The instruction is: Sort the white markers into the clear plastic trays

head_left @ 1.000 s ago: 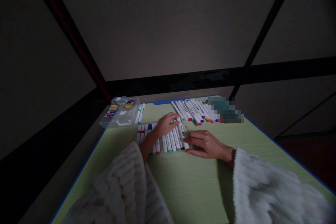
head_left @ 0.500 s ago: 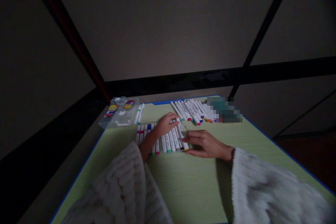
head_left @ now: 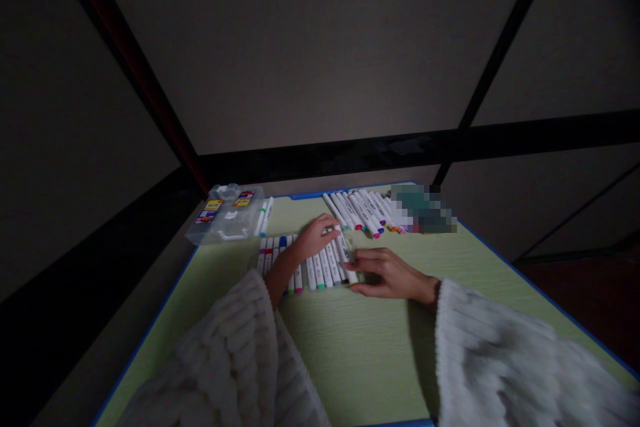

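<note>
Head view: left hand [head_left: 318, 237] and right hand [head_left: 386, 273] pinch one slim white marker [head_left: 346, 255] at a clear plastic tray [head_left: 314, 290] of colour-tipped white pens [head_left: 319, 273], partly hidden by the left forearm [head_left: 281, 275].

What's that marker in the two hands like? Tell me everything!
The marker is long, straight and white, like plastic, with dark writing too small to read and a bit of yellow at its near end. It lies slanted by the right end of the row of markers. The left hand holds its far end, the right hand its near end.
</note>
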Demonstrator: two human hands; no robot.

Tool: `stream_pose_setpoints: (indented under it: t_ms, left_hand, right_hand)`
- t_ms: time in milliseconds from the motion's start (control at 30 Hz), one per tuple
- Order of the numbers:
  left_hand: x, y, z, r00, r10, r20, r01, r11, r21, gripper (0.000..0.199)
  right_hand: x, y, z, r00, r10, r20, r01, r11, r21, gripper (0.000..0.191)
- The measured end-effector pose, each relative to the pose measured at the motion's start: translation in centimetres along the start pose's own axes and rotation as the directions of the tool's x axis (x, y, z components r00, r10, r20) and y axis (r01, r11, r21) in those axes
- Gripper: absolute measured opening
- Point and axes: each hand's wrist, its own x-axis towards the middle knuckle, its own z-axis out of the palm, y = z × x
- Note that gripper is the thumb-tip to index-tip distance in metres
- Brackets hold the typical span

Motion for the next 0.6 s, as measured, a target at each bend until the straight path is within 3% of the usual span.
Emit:
stream_pose_setpoints:
  t_ms: [400, 600]
  left_hand:
    - [-0.38, 0.69, -0.20, 0.999, -0.005, -0.048, 0.008, 0.998, 0.062, 0.017]
    - [-0.29, 0.33, 0.04, 0.996, -0.071, -0.061, 0.074, 0.996, 0.049, 0.032]
  right_hand:
    - [0.21, -0.21, 0.15, 1.000, -0.016, -0.001, 0.016, 0.999, -0.049, 0.029]
    - [0.22, -0.16, -0.03, 0.998, -0.008, 0.063, 0.013, 0.997, -0.076, 0.031]
